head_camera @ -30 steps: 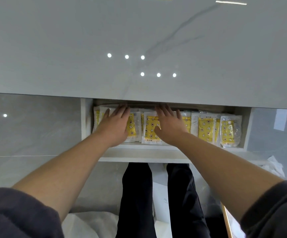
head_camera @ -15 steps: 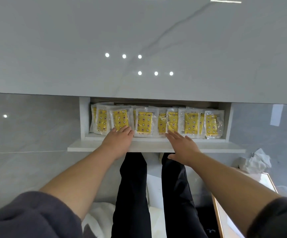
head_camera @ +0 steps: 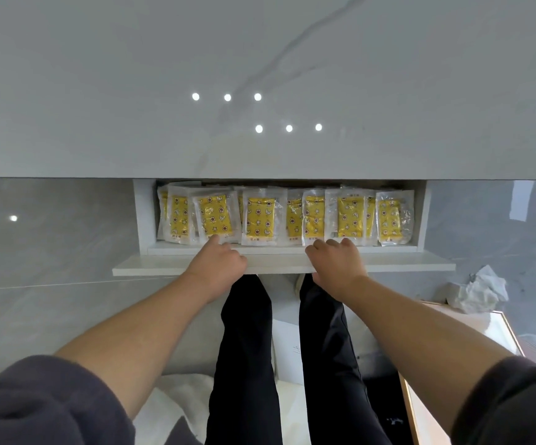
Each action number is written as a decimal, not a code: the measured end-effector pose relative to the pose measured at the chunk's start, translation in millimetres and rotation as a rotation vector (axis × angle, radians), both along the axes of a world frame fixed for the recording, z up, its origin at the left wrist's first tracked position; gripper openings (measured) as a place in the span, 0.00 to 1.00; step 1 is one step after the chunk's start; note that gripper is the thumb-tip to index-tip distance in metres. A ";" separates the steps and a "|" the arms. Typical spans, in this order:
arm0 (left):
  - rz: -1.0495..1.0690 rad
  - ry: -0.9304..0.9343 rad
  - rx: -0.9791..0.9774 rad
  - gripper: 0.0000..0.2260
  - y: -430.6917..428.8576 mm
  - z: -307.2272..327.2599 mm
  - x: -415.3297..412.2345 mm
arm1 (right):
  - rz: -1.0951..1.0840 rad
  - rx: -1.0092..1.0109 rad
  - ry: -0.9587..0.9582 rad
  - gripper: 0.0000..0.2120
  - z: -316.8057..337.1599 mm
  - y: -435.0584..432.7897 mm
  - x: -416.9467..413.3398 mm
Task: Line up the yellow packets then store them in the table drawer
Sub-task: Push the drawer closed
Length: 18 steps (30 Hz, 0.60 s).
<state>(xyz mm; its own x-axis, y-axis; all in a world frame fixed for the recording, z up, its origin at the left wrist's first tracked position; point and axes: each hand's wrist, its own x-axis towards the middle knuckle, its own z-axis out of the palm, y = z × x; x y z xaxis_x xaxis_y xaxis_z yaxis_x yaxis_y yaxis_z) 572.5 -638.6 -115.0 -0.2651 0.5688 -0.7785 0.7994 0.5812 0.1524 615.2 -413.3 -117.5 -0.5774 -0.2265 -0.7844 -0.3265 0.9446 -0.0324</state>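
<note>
Hands (head_camera: 217, 264) (head_camera: 335, 263) back at drawer (head_camera: 276, 264) (crinkly packets (head_camera: 260, 216))

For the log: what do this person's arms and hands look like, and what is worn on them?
Both the left hand and right hand are bare: no gloves, rings or watch show. The forearms are uncovered too. A dark grey left sleeve and right sleeve, of soft fabric, end near the elbows.

Left hand (head_camera: 218, 264) and right hand (head_camera: 336, 262) grip the front of the drawer (head_camera: 404, 266), yellow packets (head_camera: 259, 217) lined up inside.
</note>
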 end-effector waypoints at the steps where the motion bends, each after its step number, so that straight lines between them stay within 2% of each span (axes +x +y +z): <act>1: -0.011 0.022 0.003 0.09 -0.3 0.6 -3.2 | -0.006 -0.005 0.026 0.11 0.6 1.1 -1.7; 5: 0.003 0.148 0.055 0.11 3.2 1.5 -22.3 | -0.045 0.020 0.089 0.11 0.4 1.1 -21.2; 8: -0.038 0.329 0.182 0.12 4.8 0.2 -43.0 | -0.046 -0.018 0.236 0.19 3.8 3.6 -44.0; 10: -0.035 0.436 0.293 0.13 1.0 -2.3 -55.7 | -0.043 -0.013 0.249 0.19 1.4 8.4 -56.0; 12: -0.051 0.548 0.385 0.19 -5.6 -5.7 -64.5 | -0.035 -0.062 0.370 0.19 0.1 13.8 -68.3; 15: -0.060 0.616 0.487 0.20 -15.3 -13.4 -67.9 | 0.021 -0.218 0.596 0.18 0.6 20.7 -80.8; 17: 0.039 0.597 0.443 0.32 -15.5 -11.5 -74.7 | 0.043 -0.263 0.700 0.21 4.5 24.3 -83.2; 18: 0.097 0.575 0.389 0.38 -15.3 -9.1 -79.6 | 0.047 -0.238 0.716 0.25 7.6 25.2 -83.9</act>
<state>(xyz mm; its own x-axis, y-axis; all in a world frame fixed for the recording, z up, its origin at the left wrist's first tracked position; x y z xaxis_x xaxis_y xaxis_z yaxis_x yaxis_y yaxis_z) 492.9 -653.9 -124.1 -0.6379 0.7306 -0.2436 0.7626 0.6433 -0.0677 531.3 -388.1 -110.0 -0.9132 -0.3796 -0.1484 -0.3840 0.9233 0.0014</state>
